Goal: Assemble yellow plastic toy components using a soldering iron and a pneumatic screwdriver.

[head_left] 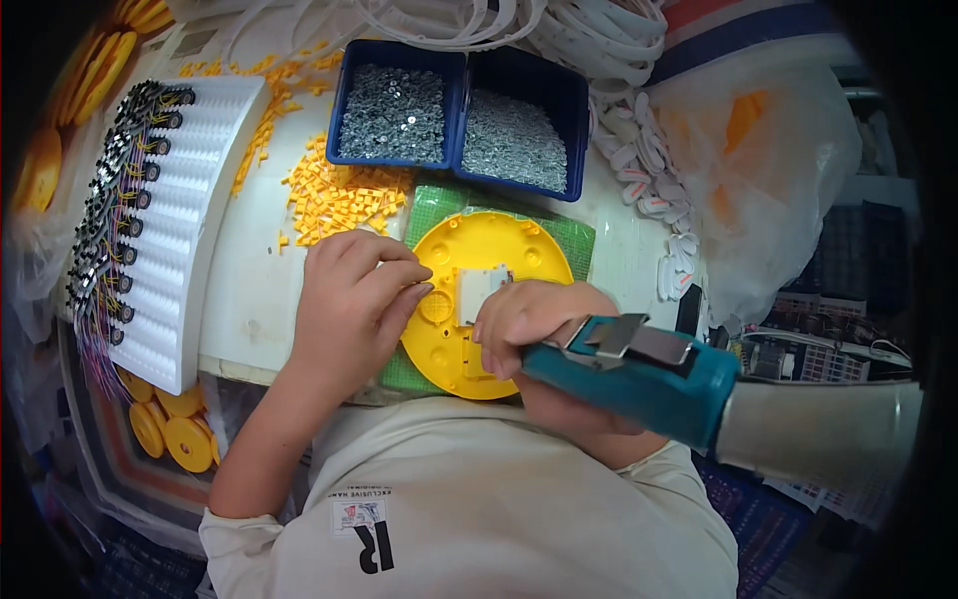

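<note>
A round yellow plastic housing lies open side up on a green mat in front of me. A white box-shaped part sits near its middle. My left hand is at the housing's left rim, thumb and forefinger pinched together; whatever is between them is too small to make out. My right hand is wrapped round a teal power screwdriver with a metal lever, held tilted over the housing's right side. Its tip is hidden behind my fingers.
Two joined blue bins of small metal parts stand behind the housing. Small yellow pieces lie heaped to their left. A white ribbed tray carries wired black parts. White oval parts and a clear plastic bag are at right.
</note>
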A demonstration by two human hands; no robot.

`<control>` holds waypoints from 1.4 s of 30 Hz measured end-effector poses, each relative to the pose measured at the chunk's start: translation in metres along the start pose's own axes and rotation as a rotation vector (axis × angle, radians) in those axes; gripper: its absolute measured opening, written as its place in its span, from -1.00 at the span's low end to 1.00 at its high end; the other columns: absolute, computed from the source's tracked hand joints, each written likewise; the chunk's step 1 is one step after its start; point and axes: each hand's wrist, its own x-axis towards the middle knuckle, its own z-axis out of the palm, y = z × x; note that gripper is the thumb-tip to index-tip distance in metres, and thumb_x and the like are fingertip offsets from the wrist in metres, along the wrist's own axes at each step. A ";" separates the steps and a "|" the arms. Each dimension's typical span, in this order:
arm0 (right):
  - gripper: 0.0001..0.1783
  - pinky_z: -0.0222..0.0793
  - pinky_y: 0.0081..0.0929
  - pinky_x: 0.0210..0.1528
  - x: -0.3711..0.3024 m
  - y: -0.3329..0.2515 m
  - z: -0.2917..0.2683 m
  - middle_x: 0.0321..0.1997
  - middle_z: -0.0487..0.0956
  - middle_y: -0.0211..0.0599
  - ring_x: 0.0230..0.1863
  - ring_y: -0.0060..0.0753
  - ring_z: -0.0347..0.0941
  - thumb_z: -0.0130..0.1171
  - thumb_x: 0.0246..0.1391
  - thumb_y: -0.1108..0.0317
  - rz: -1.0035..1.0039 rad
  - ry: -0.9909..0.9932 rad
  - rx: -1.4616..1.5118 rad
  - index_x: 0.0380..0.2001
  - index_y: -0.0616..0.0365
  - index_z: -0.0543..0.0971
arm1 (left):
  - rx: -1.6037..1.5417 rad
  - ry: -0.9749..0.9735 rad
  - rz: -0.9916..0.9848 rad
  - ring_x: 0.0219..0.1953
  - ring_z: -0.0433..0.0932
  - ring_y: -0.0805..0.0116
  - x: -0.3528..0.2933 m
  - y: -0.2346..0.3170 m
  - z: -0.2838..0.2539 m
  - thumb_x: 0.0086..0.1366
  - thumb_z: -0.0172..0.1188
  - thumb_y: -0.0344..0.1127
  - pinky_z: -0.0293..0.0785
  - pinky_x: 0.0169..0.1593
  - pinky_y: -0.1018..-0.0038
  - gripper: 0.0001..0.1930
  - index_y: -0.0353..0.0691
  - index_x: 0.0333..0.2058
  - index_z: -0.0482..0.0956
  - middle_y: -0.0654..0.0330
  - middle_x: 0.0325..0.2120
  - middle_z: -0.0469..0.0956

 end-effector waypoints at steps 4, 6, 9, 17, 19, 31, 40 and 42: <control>-0.81 0.46 -0.43 -0.37 0.003 0.005 0.006 -0.47 0.61 -0.30 -0.46 -0.34 0.55 0.24 -0.01 0.62 -0.067 0.008 -0.186 -0.29 0.16 0.59 | -0.051 -0.002 -0.005 -0.09 0.56 0.18 -0.003 0.000 -0.001 0.08 0.49 -0.37 0.38 0.07 0.21 -0.81 -0.14 -0.33 0.67 0.26 -0.24 0.62; -0.81 0.46 -0.43 -0.38 0.001 0.007 0.003 -0.48 0.61 -0.30 -0.47 -0.35 0.54 0.23 -0.01 0.64 -0.087 0.015 -0.202 -0.30 0.15 0.59 | -0.059 -0.007 0.007 -0.09 0.55 0.18 -0.003 0.002 0.000 0.07 0.49 -0.36 0.38 0.08 0.21 -0.81 -0.13 -0.34 0.68 0.27 -0.24 0.62; -0.29 0.39 -0.19 -0.07 -0.004 0.009 -0.007 -0.41 0.59 -0.18 -0.36 -0.25 0.50 -0.01 0.28 -0.35 -0.090 -0.115 -0.131 0.01 0.14 0.55 | -0.059 -0.031 0.041 -0.07 0.55 0.19 -0.006 0.006 0.005 0.05 0.50 -0.34 0.37 0.09 0.21 -0.82 -0.11 -0.36 0.69 0.29 -0.24 0.62; 0.15 0.40 -0.28 0.01 0.016 -0.012 -0.010 -0.27 0.59 -0.11 -0.20 -0.27 0.51 0.09 0.04 -0.64 -0.204 -0.133 0.262 0.22 0.32 0.47 | -0.038 -0.085 0.148 -0.03 0.53 0.20 0.006 0.018 0.018 0.01 0.50 -0.31 0.36 0.10 0.19 -0.81 -0.09 -0.36 0.72 0.31 -0.21 0.61; -0.11 0.38 -0.21 -0.10 0.020 -0.019 -0.006 -0.44 0.59 -0.22 -0.36 -0.25 0.51 -0.09 0.25 -0.48 -0.158 -0.077 0.098 0.20 0.15 0.51 | -0.039 -0.077 0.131 -0.01 0.53 0.20 0.009 0.019 0.018 0.02 0.49 -0.32 0.36 0.10 0.19 -0.82 -0.09 -0.35 0.73 0.31 -0.20 0.60; 0.09 0.38 -0.23 -0.14 0.043 0.000 -0.017 -0.44 0.57 -0.12 -0.37 -0.23 0.50 -0.12 0.11 -0.58 -0.227 0.086 0.225 0.16 0.34 0.51 | -0.077 -0.109 -0.007 0.20 0.43 0.00 0.022 0.011 0.014 0.02 0.57 -0.16 0.29 0.29 0.11 -0.26 -0.21 0.19 0.53 0.08 0.12 0.50; -0.06 0.45 -0.26 -0.26 0.045 0.019 -0.015 -0.44 0.58 -0.06 -0.42 -0.16 0.51 -0.04 0.10 -0.44 -0.104 0.072 0.124 -0.08 0.40 0.59 | -0.092 -0.077 -0.076 0.24 0.42 -0.04 0.009 0.002 0.001 0.09 0.51 -0.22 0.27 0.33 0.10 -0.36 -0.23 0.15 0.54 0.05 0.12 0.51; -0.07 0.45 -0.27 -0.27 0.045 0.025 -0.019 -0.44 0.58 -0.06 -0.43 -0.16 0.51 -0.02 0.09 -0.43 -0.128 0.057 0.134 -0.08 0.39 0.59 | -0.083 -0.071 -0.070 0.23 0.42 -0.04 0.009 0.000 -0.003 0.10 0.49 -0.24 0.27 0.33 0.10 -0.38 -0.23 0.15 0.54 0.04 0.11 0.51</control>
